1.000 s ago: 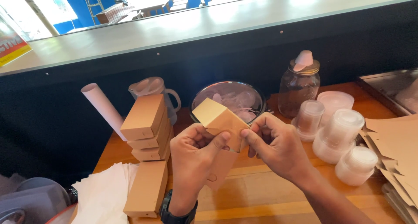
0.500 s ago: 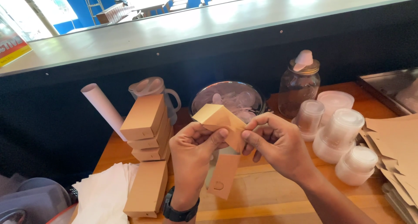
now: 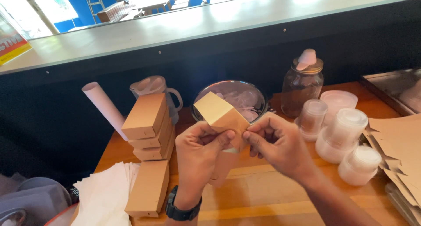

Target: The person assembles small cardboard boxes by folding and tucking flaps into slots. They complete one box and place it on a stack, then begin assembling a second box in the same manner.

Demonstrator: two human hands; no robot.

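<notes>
The tan cardboard box (image 3: 219, 116) is being held up above the middle of the wooden table (image 3: 272, 199), left hand (image 3: 197, 156) and right hand (image 3: 280, 147) both pinching its lower corner closed, the stack of finished boxes (image 3: 149, 129) sitting near the left edge.

We see a tan cardboard box (image 3: 221, 116) in front of us, its top face a paler, sunlit yellow-tan. At nine o'clock from it stands a stack of boxes (image 3: 148, 127) in the same plain tan, and a further tan box (image 3: 148, 188) lies at seven o'clock. The tabletop (image 3: 267, 195) is warm orange-brown wood with a visible grain. White paper sheets (image 3: 105, 199) lie at eight o'clock, and a white paper roll (image 3: 105, 105) at ten. At two o'clock we see a clear glass jar (image 3: 301, 90) with dark brown contents, a brass-coloured lid and a pale pink stopper. The lidded plastic cups (image 3: 346, 134) at three o'clock are milky white. The wristwatch (image 3: 182, 210) is black.
</notes>
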